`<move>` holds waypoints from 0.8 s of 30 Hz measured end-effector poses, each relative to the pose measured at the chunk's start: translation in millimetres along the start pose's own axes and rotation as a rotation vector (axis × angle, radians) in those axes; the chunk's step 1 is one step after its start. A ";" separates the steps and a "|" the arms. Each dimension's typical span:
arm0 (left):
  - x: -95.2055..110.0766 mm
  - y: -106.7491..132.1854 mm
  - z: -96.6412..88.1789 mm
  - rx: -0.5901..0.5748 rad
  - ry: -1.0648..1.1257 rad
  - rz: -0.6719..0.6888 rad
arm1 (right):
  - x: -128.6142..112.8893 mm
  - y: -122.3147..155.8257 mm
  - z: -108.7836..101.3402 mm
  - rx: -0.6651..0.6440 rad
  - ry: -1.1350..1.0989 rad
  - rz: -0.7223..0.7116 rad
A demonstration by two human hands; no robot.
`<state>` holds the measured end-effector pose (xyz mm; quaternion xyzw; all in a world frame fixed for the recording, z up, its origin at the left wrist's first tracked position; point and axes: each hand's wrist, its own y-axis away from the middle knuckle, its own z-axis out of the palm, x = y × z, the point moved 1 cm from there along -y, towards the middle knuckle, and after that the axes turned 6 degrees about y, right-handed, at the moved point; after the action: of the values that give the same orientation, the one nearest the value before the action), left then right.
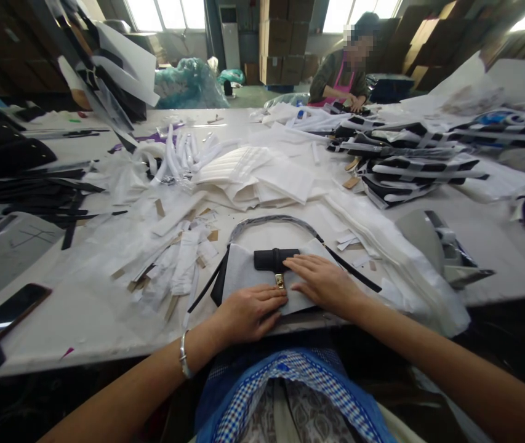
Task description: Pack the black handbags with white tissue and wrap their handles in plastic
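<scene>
A small black handbag lies flat at the near table edge, its front covered by a white sheet (244, 271). Its black flap tab (274, 258) with a gold clasp (279, 280) shows through, and a grey braided handle (271, 220) arches above it. A thin black strap (352, 271) runs off to the right. My left hand (248, 312) lies flat on the lower edge of the white sheet, fingers stretched toward the clasp. My right hand (322, 282) presses flat on the sheet just right of the clasp, fingers extended.
White paper strips and scraps (174, 258) litter the table to the left; folded white sheets (253, 175) lie behind. Black-and-white wrapped bags (405, 163) are stacked at right. A phone (4, 314) lies at the near left. Another person (343, 77) works at the far side.
</scene>
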<state>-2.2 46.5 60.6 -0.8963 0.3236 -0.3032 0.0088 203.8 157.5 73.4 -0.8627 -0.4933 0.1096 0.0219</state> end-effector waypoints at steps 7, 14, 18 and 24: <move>16.5 2.0 19.2 0.063 -0.166 -0.078 | 1.0 30.4 29.9 0.062 0.164 -0.038; 4.7 11.1 31.2 0.180 -0.341 0.033 | 5.0 28.5 27.4 0.076 0.153 -0.054; -0.1 14.0 37.1 0.201 -0.355 0.042 | 5.4 28.3 25.8 0.054 0.138 -0.042; 0.3 13.6 37.8 0.216 -0.324 0.014 | -5.9 11.3 2.4 0.107 0.040 -0.023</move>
<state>11.0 28.8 27.1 -0.9249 0.2900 -0.1878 0.1589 210.0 146.5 70.4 -0.8566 -0.4960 0.1181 0.0792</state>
